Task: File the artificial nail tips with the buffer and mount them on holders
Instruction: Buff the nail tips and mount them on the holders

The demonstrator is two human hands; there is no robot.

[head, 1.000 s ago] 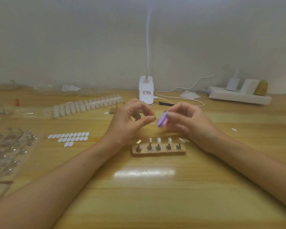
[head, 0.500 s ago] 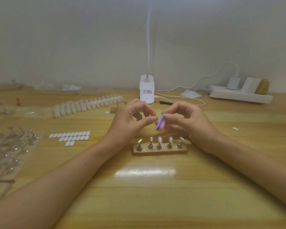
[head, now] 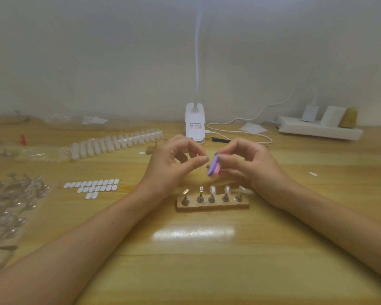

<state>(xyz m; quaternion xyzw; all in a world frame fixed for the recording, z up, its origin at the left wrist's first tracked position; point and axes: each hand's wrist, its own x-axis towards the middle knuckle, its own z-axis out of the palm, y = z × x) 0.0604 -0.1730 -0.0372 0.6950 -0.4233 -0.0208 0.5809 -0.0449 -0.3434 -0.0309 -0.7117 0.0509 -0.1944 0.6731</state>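
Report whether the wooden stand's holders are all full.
Not full. On the stand, three rightmost holders carry tips; the leftmost holder is bare.

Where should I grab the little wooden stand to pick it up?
Pinch the wooden stand by its two short ends, coming from the sides. Upright holders fill its top, some carrying nail tips, so grabbing from above would probably knock them.

left hand (head: 172,166): fingers curled (grasp unclear) | right hand (head: 251,166): pinching buffer (head: 213,169) | hands nearly touching
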